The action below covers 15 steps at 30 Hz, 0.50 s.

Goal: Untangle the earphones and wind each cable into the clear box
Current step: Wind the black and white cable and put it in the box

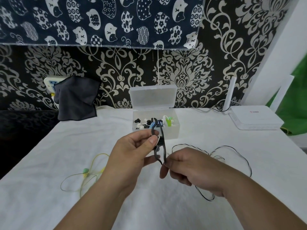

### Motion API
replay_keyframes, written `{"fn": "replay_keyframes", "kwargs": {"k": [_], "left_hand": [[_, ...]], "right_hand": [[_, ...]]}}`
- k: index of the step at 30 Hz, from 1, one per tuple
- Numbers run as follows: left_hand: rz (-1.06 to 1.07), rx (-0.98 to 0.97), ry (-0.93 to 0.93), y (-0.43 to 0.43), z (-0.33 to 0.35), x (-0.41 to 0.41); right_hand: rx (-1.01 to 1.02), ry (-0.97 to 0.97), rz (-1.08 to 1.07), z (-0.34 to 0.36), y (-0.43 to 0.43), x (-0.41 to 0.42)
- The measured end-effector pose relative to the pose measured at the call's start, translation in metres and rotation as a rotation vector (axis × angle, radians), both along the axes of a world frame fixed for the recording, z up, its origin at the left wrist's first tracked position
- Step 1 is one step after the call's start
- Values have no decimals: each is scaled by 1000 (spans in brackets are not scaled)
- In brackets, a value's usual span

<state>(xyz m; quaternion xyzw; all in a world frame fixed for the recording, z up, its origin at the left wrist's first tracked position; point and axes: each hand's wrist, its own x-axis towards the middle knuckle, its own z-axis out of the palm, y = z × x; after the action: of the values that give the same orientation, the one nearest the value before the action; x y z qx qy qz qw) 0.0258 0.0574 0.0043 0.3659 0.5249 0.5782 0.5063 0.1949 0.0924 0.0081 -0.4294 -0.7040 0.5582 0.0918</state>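
Aloft, black ear-hook earphones (pixel 159 143), thin striped cable (pixel 232 156)

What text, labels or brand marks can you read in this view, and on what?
No text is legible.
White router: small red logo on top, too blurred to read.
Cat-print cloth: character-like marks on some cats, too small to read.
Clear box: no label visible.
Black earphones in left hand and right hand: no marking visible.
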Motion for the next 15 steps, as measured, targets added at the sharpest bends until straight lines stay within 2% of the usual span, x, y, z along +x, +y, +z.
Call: {"fn": "replay_keyframes", "kwargs": {"k": [6,15], "left_hand": [[71,1,-69,2,-3,2],[19,1,-90,3,-4,3]], "right_hand": [[-13,-18,38,0,-5,-2],[-113,26,40,8,-7,-4]]}}
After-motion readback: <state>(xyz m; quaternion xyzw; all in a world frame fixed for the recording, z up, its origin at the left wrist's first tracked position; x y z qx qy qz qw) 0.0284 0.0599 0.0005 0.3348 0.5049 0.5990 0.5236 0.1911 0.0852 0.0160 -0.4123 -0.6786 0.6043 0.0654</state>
